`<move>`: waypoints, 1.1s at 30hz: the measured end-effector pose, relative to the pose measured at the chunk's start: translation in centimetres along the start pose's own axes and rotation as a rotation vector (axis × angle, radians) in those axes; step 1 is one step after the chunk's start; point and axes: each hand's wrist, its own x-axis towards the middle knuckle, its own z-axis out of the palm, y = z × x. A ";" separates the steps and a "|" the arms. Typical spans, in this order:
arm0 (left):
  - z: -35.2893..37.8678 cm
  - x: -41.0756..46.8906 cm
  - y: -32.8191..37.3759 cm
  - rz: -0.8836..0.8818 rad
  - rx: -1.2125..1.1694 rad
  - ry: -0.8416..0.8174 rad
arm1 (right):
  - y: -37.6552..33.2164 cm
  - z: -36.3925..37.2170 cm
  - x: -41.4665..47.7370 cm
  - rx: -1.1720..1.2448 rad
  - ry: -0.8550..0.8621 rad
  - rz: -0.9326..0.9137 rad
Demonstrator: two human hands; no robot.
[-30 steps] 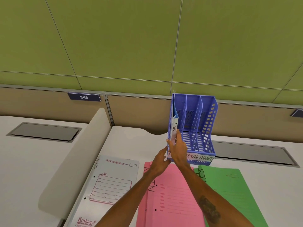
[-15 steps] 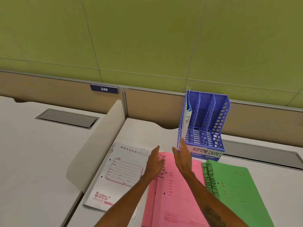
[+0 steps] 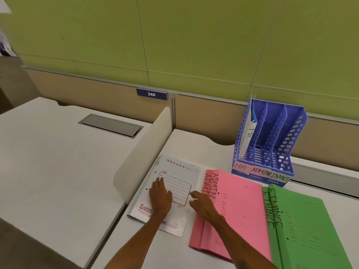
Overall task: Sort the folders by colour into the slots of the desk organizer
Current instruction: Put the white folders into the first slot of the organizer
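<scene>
A blue desk organizer stands at the back right, its front labelled HR, ADMIN and FINANCE. One white folder stands in its left slot. Another white folder marked HR lies flat on the desk. My left hand rests flat on it, fingers spread. My right hand hovers open at that folder's right edge, beside two pink ADMIN folders. Two green FINANCE folders lie to the right of the pink ones.
A curved white divider separates this desk from the neighbouring desk on the left. Tan and green partition panels close off the back, with a sign reading 246.
Both hands have left the organizer, where a white folder now stands in the left slot, and come down left onto the flat white folder. The view has swung left and down.
</scene>
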 end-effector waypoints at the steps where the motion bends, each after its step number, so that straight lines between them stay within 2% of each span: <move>1: -0.5 0.1 -0.9 -0.027 0.027 -0.006 | -0.3 0.7 0.0 -0.025 -0.052 -0.006; 4: -1.6 0.2 -3.2 -0.113 0.067 -0.035 | -1.0 2.6 -0.3 -0.089 -0.129 0.015; 8: -2.7 0.3 -5.2 -0.209 0.045 -0.082 | -1.5 4.2 -0.5 -0.128 -0.147 0.033; 22: -4.2 1.6 -5.2 -0.293 0.006 -0.201 | -1.6 4.9 -0.9 -0.168 -0.139 0.026; 28: -5.2 2.6 -5.3 -0.392 -0.169 -0.213 | -1.7 4.9 -0.7 -0.190 -0.162 0.012; 33: -6.3 3.2 -5.6 -0.361 -0.185 -0.235 | -1.7 4.9 -0.5 -0.182 -0.167 0.011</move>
